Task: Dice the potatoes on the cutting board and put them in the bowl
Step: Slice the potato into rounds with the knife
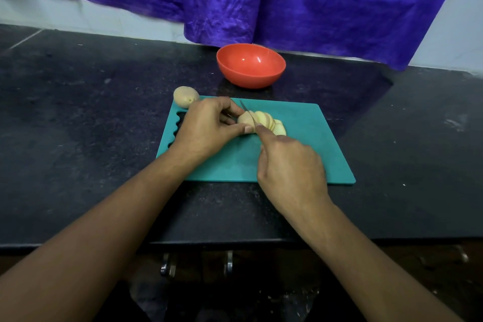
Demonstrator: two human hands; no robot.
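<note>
Head view. A teal cutting board is seen at the centre of the frame, lying flat on a black counter. A partly sliced potato is found on the upper middle of the board; its cut slices lean together toward the right, and the uncut end points left.

The uncut end is gripped by the left hand, with the fingers curled over the top and the thumb pressed against the lower side. The right hand is closed round the handle of a knife; the handle is hidden within the hand, and the forefinger is laid forward along the blade's back. The blade is set into the potato just beside the left thumb.

A whole potato is noted at the board's upper left corner, just above the left hand. A red bowl stands upright above the board, apart from it. Purple cloth hangs across the top of the frame.
</note>
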